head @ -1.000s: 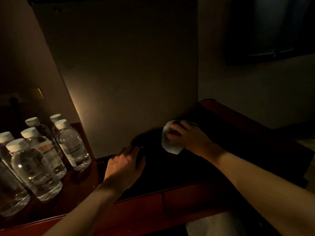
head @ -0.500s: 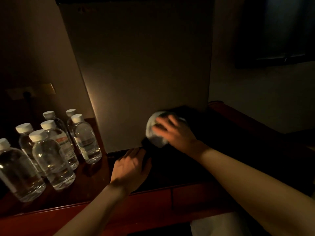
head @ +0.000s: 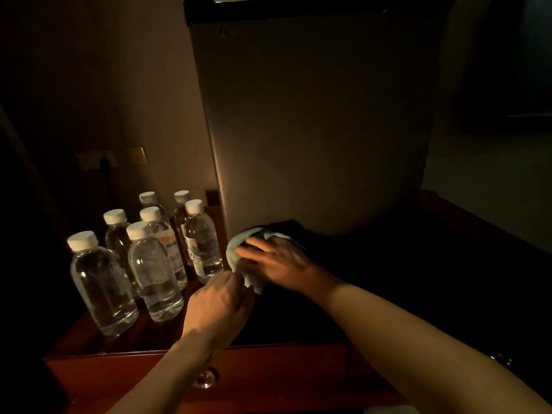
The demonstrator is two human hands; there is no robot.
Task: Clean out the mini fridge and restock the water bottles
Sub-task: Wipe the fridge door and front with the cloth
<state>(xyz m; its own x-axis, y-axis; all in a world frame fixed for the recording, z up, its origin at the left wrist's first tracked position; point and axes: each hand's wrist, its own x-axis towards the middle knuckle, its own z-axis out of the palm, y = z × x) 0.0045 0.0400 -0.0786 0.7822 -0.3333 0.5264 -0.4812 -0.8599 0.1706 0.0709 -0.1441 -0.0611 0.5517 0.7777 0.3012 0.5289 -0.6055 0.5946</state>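
Head | R hand [head: 280, 261] presses cloth [head: 239, 249], slid left | L hand [head: 219, 306] prob. flat, relaxed by bottles [head: 155, 264]

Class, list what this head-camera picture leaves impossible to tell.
- Head view: fridge interior, hidden by its shut door.
- Bottle labels: too small and dim to read.
- Dark surface under the cloth: lost in shadow.
- Left hand: fingers' contact with the cloth unclear.

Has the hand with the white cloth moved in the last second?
Yes. The right hand slid the cloth leftward along the fridge base, toward the bottles.
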